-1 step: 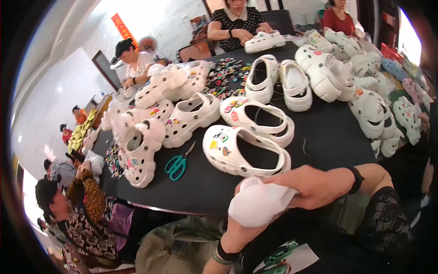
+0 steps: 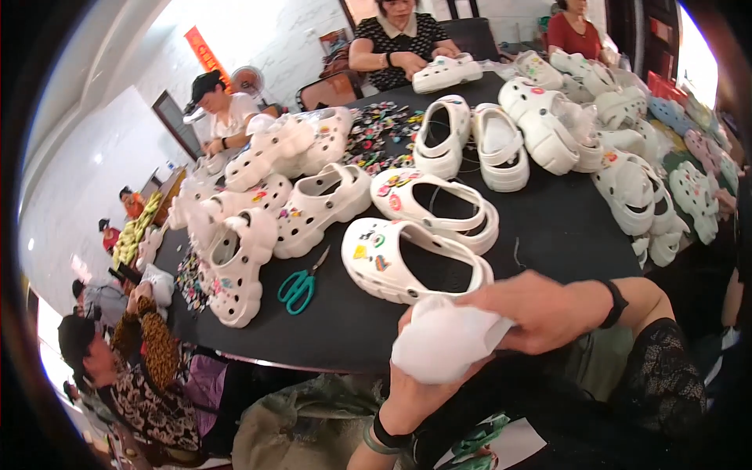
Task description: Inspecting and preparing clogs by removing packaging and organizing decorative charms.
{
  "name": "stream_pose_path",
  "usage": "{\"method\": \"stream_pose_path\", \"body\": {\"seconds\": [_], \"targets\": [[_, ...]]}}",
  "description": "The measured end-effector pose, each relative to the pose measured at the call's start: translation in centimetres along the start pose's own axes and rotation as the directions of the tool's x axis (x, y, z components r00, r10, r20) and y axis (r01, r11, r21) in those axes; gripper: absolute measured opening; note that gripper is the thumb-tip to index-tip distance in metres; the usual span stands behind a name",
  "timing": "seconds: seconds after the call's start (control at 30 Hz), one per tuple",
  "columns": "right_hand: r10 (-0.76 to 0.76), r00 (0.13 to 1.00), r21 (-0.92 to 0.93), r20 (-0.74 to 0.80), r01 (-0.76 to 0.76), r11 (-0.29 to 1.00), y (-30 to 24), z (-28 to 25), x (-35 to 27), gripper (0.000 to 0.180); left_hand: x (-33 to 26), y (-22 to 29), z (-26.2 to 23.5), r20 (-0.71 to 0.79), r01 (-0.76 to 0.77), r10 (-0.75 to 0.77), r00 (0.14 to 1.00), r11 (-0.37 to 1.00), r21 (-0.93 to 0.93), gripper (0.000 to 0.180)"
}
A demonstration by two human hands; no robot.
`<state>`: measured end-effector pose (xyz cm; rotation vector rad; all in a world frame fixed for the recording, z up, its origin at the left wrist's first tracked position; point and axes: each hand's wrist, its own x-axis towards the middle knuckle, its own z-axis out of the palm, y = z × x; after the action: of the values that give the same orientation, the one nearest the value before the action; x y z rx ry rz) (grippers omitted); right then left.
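At the near table edge, my left hand (image 2: 419, 401) is wrapped from below around a crumpled white wad (image 2: 440, 345) of thin sheet, paper or plastic; I cannot tell which. My right hand (image 2: 540, 309) grips the wad's right side, its fingers closed and partly hidden. Just beyond lies a white clog (image 2: 368, 270) with colourful charms on its toe, its heel strap close to my hands. A second charm-covered white clog (image 2: 399, 188) rests against it on the far side. Left of these, teal-handled scissors (image 2: 298, 291) lie on the black table (image 2: 329, 337).
More white clogs (image 2: 321, 215) crowd the left, and a large pile (image 2: 627, 180) fills the right. Loose charms (image 2: 384, 129) are scattered at the back. Co-workers sit around: one far across (image 2: 399, 47) handling a clog (image 2: 446, 74), another at left (image 2: 141, 376).
My view has shifted slightly, so the tabletop things appear a little farther left. Both hands keep hold of the white wad, whose shape has changed slightly.
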<state>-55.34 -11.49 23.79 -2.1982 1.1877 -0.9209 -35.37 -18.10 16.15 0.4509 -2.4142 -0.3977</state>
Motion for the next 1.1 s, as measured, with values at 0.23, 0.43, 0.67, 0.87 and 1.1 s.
{"method": "stream_pose_path", "body": {"seconds": [0.23,0.43,0.67,0.87,1.1], "targets": [[-0.199,0.961,-0.623,-0.192,0.037,0.781,0.1,-2.9,2.1,0.045,4.1,1.5,2.7,-0.056,0.115,-0.107,0.993,0.978,0.173,0.043],[0.131,0.966,-0.762,0.224,0.089,0.641,-1.2,-4.0,5.9,0.022,3.5,1.3,2.5,-0.053,0.172,-0.168,0.984,0.981,0.088,0.028],[-0.167,0.948,-0.7,0.271,0.313,0.641,2.7,-0.7,10.1,0.015,3.1,1.0,3.1,-0.215,0.048,-0.031,0.976,0.996,0.07,0.035],[0.231,0.97,-0.455,-0.08,-0.242,0.857,5.7,0.5,10.1,0.027,3.0,0.9,3.0,-0.153,0.088,-0.074,0.985,0.993,0.084,0.035],[0.028,0.95,-0.296,0.312,0.069,0.953,2.4,-5.6,6.9,0.032,2.8,0.6,2.7,-0.221,0.117,-0.11,0.969,0.993,0.018,0.034]]}}
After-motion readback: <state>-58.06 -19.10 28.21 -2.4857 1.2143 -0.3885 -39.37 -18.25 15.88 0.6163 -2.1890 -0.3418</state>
